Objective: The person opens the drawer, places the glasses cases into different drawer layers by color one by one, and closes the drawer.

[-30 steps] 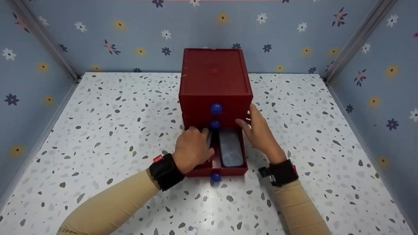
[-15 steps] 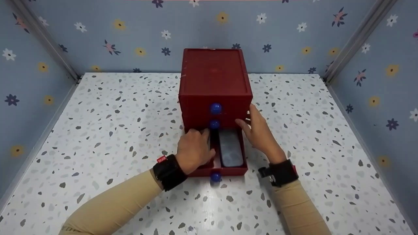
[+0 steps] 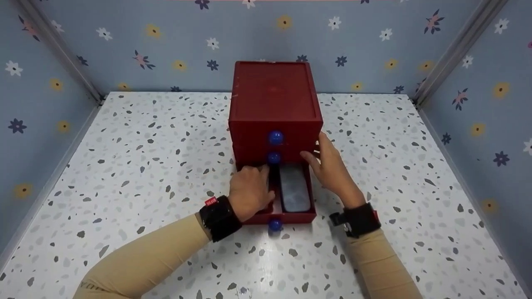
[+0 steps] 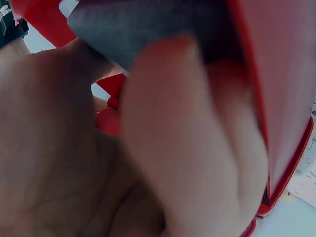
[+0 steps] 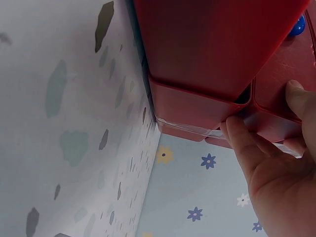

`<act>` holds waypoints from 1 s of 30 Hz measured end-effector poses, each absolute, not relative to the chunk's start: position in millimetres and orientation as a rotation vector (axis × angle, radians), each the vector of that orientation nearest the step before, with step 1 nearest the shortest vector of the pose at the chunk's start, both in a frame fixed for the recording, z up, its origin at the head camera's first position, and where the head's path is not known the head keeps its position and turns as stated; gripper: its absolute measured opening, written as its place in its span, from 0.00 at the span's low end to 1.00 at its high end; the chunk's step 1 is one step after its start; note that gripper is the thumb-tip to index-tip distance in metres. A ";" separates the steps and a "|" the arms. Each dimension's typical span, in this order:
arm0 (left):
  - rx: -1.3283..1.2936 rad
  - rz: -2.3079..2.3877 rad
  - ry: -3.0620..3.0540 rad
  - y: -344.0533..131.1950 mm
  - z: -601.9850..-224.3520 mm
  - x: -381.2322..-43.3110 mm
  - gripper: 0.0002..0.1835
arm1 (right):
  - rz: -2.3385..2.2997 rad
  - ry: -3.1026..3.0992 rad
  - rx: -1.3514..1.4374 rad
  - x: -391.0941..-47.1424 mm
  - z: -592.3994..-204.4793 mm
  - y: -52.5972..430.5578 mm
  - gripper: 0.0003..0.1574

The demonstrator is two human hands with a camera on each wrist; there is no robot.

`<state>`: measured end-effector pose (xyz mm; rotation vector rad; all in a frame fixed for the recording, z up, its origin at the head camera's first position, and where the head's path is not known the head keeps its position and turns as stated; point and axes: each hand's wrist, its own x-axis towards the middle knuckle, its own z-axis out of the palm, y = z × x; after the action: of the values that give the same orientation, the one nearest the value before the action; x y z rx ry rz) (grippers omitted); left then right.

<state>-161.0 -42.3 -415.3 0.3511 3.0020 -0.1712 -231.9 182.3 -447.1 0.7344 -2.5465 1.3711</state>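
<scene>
A red drawer unit (image 3: 272, 91) with blue knobs stands on the table, its bottom drawer (image 3: 300, 218) pulled out. Inside that drawer, on the right, lies a grey phone-like slab (image 3: 296, 192). My left hand (image 3: 249, 192) reaches into the drawer's left side, fingers curled and hidden from above. In the left wrist view it grips a dark grey flat slab (image 4: 133, 27) close to a red wall. My right hand (image 3: 335, 173) holds the unit's right front corner, thumb on the front face and fingers along the side, as the right wrist view (image 5: 276, 163) also shows.
The white speckled table (image 3: 166, 137) spreads on both sides of the unit. Flowered blue panels (image 3: 174, 41) rise at the back and both sides. A blue knob (image 3: 274, 225) sticks out from the drawer's front.
My left hand has shifted slightly right and toward me inside the drawer. The right hand and the drawer unit have stayed in place.
</scene>
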 end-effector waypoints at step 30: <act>0.799 0.712 3.040 -83.0 -404.8 -150.0 0.15 | 1.384 -2.554 0.720 -231.9 -447.3 182.6 0.38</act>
<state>-150.0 -83.0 -404.8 0.7991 3.0401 0.7122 -231.9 182.6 -447.3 0.7198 -2.5539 1.3843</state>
